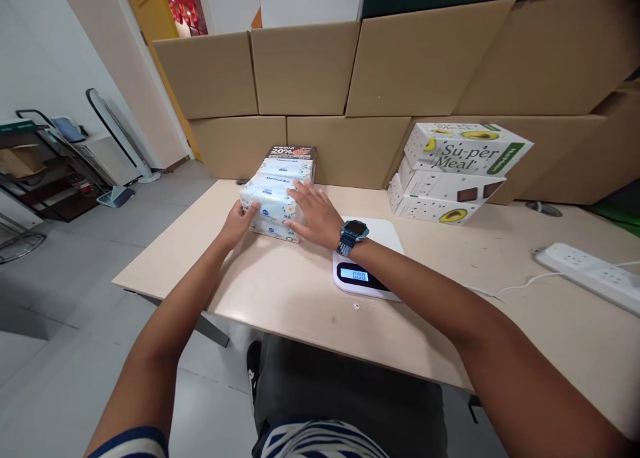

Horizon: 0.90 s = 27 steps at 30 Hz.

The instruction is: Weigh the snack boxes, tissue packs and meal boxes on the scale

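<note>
A stack of soft tissue packs (271,195), white and pale blue with a flower print, rests at the back left of the table. My left hand (237,226) grips its left end, thumb on the front and the other fingers partly hidden. Against its right end lies my right hand (319,217), fingers stretched and spread. Behind the top packs is a dark brown printed panel (293,152) reading "20%". A white kitchen scale (373,228) sits under my right wrist and forearm, its display (354,274) showing zeros.
Three white Su-per Meal boxes (465,153) are stacked at the back right. A white power strip (595,271) with a cable lies on the right of the table (280,281). Cardboard boxes (305,71) form a wall behind. A cart (47,165) stands at far left.
</note>
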{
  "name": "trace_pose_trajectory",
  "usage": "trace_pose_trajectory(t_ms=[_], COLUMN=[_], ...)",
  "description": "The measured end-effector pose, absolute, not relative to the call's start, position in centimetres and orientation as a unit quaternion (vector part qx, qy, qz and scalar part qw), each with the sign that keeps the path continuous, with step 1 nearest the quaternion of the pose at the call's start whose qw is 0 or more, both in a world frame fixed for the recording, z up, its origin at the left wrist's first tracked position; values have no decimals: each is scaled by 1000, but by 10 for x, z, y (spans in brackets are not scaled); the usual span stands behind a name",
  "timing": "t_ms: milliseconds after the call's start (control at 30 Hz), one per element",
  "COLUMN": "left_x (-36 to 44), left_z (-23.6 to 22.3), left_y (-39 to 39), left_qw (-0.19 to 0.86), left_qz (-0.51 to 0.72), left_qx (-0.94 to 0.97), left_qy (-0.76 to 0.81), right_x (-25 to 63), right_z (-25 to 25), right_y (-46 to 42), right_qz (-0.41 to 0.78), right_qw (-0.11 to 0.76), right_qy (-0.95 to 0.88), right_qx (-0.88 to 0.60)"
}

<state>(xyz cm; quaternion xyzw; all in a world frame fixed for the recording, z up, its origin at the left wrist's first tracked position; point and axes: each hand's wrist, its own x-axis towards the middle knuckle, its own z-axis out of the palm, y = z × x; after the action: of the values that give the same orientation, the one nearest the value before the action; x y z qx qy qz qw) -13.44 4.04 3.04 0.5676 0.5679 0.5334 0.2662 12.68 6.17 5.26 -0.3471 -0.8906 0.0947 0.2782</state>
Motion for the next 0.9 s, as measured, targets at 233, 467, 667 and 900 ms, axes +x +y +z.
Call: trace_pose_trajectory(t_ms=[233,467,667,900], left_x=[-130,-134,-134,-141], left_z=[21,16,14,11], left_y=[39,36,38,46], left_qw=[290,266,246,186], left_qz=[523,508,503,496], left_qx=[576,582,588,599], left_qy=[557,577,584,600], right_x=[130,130,136,140], right_z=[36,34,38,34], right_y=[70,74,79,70], right_qz=[125,101,86,83], right_qw=[315,302,288,272], right_qy=[-860,-856,-860,-860], right_qx=[-382,-407,-413,-423])
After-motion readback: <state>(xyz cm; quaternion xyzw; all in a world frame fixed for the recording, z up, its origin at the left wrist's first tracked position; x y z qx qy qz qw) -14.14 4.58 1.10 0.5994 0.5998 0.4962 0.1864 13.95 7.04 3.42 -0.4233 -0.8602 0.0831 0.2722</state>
